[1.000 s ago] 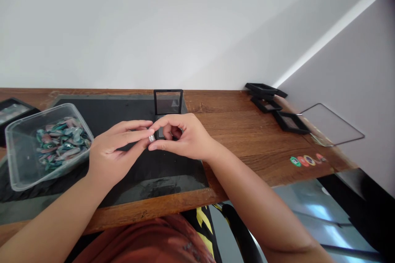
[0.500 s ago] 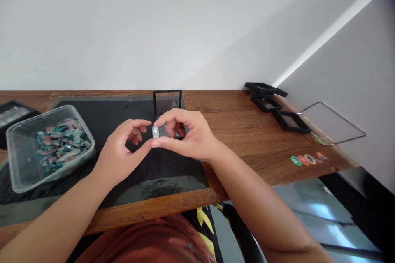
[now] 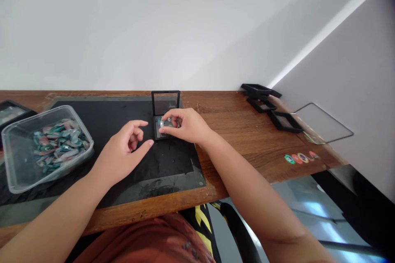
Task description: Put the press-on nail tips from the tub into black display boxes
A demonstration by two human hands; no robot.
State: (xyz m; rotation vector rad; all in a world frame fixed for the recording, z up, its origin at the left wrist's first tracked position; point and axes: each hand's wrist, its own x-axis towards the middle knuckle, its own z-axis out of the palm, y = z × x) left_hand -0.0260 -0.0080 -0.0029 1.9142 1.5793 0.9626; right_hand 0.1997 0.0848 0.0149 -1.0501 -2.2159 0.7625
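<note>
Between the thumb and forefinger of my right hand (image 3: 187,125) is a small pale, shiny stone (image 3: 162,124). That hand is over the lower half of a small black hinged display case (image 3: 157,133), whose clear-windowed lid (image 3: 166,103) stands upright behind it. Bits of teal and silver show inside the case, partly covered by my fingers. My left hand (image 3: 123,148) hovers to the left over the dark mat (image 3: 173,160), thumb and forefinger apart, holding nothing. Left of it, a clear plastic tub (image 3: 82,121) holds many teal, pink and grey stone pieces (image 3: 60,144).
Another black case (image 3: 26,111) lies at the far left, behind the tub. Several black cases (image 3: 285,121) lie at the table's far right, beside a thin wire frame (image 3: 352,133). Round colourful stickers (image 3: 296,158) lie near the right edge. A wall rises behind the wooden table (image 3: 222,111).
My right hand has moved the stone away from my left fingertips, over to the black case. My left hand has stayed nearly in place, its thumb and forefinger now apart. The view has shifted slightly.
</note>
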